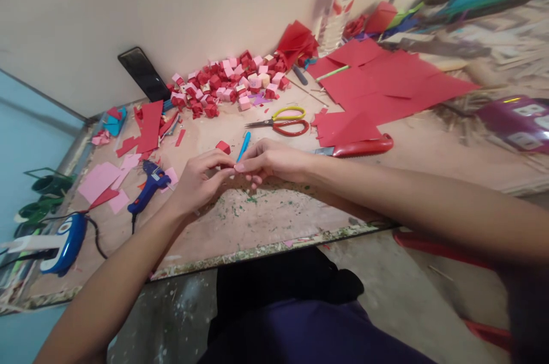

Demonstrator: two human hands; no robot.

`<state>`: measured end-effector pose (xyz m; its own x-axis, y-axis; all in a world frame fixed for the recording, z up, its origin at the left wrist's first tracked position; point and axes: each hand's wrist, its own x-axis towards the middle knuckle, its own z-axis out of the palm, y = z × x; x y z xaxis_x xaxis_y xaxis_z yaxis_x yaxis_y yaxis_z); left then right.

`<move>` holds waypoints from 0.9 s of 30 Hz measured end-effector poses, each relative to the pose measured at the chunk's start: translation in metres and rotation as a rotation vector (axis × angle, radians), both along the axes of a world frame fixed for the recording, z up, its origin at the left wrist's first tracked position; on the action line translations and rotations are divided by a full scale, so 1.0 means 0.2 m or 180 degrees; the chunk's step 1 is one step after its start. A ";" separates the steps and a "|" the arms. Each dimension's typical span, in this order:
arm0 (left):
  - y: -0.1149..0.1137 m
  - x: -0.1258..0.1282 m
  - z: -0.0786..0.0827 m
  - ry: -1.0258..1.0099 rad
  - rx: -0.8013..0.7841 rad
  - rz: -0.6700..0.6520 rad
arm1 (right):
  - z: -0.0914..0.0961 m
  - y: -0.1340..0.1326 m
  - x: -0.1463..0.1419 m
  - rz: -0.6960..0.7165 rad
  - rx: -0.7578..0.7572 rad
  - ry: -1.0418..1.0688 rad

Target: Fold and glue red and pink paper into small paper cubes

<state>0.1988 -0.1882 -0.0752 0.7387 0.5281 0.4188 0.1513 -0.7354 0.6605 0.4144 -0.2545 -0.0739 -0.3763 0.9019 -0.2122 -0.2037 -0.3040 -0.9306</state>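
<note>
My left hand (206, 180) and my right hand (270, 161) meet over the table with thumbs and forefingers pinched together. A tiny reddish bit shows between the fingertips, too small to name. A blue pen-like stick (244, 146) rises just behind my right fingers; I cannot tell whether it is held or lies on the table. Just beyond my left fingers sits a small red folded-paper cube (223, 147). Scissors (285, 121) with one yellow and one red handle lie behind my hands. A red-handled knife (360, 147) lies beyond my right forearm.
Red and pink paper cubes (227, 83) are heaped against the wall, beside a leaning phone (143, 74). Red paper sheets (386, 84) spread to the right, near a plastic bottle (338, 12). On the left are a blue glue gun (149, 186) with its cord and pink paper (99, 181).
</note>
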 end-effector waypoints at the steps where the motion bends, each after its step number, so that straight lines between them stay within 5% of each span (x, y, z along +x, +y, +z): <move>1: 0.00 0.00 0.00 0.0020 -0.0006 0.0019 | 0.00 0.00 0.00 -0.0007 -0.0007 0.0010; 27: 0.02 -0.02 -0.06 -0.0350 -0.0082 -0.0362 | -0.01 -0.01 -0.01 -0.0014 0.0190 -0.0227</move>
